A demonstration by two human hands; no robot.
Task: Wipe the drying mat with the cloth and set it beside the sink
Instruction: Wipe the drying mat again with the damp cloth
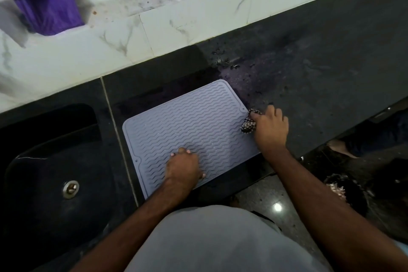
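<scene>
At frame center the grey drying mat (187, 130) lies flat on the dark tabletop (320, 68) just right of the sink (50, 161), left hand (184, 165) pressing it with fingers bent, right hand (270, 126) gripping the checked cloth (248, 122) at its right edge.

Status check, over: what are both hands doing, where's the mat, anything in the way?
Left hand pressing on mat. Right hand grips cloth at mat's right edge. Mat flat on counter beside sink. Nothing on the mat.
</scene>
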